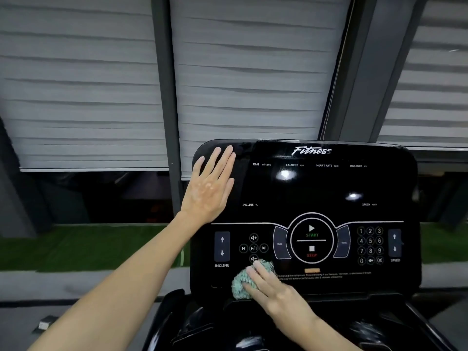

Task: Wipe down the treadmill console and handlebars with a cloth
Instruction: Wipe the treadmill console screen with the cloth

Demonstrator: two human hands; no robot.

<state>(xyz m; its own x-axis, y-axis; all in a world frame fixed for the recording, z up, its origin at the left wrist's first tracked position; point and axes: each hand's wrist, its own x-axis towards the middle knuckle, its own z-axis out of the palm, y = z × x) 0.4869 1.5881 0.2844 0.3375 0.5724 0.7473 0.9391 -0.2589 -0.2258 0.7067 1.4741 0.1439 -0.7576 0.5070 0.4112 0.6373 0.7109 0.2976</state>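
Observation:
The black glossy treadmill console (311, 188) fills the right half of the view, with a START/STOP dial, a number pad and incline keys. My left hand (210, 188) lies flat with straight fingers on the console's upper left corner. My right hand (268, 285) presses a bunched green cloth (240, 281) against the lower left of the panel, just under the volume keys, fingers laid over the cloth. The handlebars cannot be made out; only dark tray shapes show below the panel.
Behind the console hang grey slatted blinds (83, 92) between dark window posts (167, 97). A strip of green turf (88, 247) and a grey ledge run to the left. Black cup-holder recesses (197, 325) sit under the panel.

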